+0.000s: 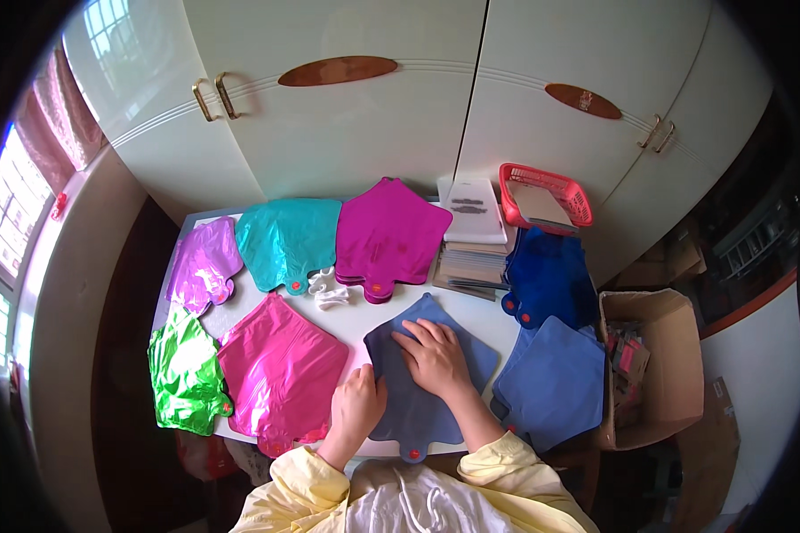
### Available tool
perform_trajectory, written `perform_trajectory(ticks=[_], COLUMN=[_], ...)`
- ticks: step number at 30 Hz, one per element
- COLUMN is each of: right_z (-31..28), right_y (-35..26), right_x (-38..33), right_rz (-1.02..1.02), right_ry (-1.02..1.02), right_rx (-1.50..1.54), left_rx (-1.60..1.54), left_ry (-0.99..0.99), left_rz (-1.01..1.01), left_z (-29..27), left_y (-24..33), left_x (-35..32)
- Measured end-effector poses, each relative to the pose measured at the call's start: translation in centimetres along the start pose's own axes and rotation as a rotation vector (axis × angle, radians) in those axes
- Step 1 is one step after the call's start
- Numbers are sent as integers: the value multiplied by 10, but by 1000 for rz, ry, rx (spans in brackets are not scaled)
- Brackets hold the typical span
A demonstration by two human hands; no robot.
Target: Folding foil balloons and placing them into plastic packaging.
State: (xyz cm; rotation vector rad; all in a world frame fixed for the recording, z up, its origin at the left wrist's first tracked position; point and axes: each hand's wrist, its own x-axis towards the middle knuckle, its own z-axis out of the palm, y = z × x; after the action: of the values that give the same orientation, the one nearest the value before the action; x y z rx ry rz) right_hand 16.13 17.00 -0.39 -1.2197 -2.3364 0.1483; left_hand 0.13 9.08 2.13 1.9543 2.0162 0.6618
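A flat grey-blue foil balloon (418,400), star-like with a rounded tab at its near end, lies on the table in front of me. My right hand (436,357) rests on its upper part, open, fingers stretched and palm down. Beside the balloon's left edge is my left hand (357,407), its fingers curled closed. What those fingers hold, if anything, is hidden. Right of my right hand lies a pile of lighter blue foil balloons (551,382). To the left of my left hand is a shiny pink foil balloon pile (284,360).
Around the table lie green (187,377), lilac (204,262), teal (289,240), magenta (391,231) and dark blue (553,275) balloons. White ties (331,293) sit mid-table. Stacked cards (473,258) and a red basket (578,200) stand behind. A cardboard box (676,382) is at right.
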Motion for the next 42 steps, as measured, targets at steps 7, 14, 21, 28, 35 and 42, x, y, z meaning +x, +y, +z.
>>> perform_trajectory(ticks=[7, 14, 21, 28, 35, 42], right_z=[-9, -7, 2, 11, 0, 5], right_y=[-6, -1, 8, 15, 10, 13], right_x=[2, 0, -4, -4, 0, -2], right_rz=[6, 18, -18, 115, 98, 100], right_ry=[-42, -71, 1, 236, 279, 298], right_rx=[6, 19, 58, 322, 294, 291], left_rx=[-57, -226, -294, -204, -181, -164], left_ry=[-3, 19, -1, 12, 20, -46], left_rz=[-56, 57, 253, 283, 308, 307], left_z=[-2, -6, 15, 30, 37, 19], left_y=[-3, 21, 17, 21, 21, 7], left_x=[4, 4, 5, 5, 6, 11])
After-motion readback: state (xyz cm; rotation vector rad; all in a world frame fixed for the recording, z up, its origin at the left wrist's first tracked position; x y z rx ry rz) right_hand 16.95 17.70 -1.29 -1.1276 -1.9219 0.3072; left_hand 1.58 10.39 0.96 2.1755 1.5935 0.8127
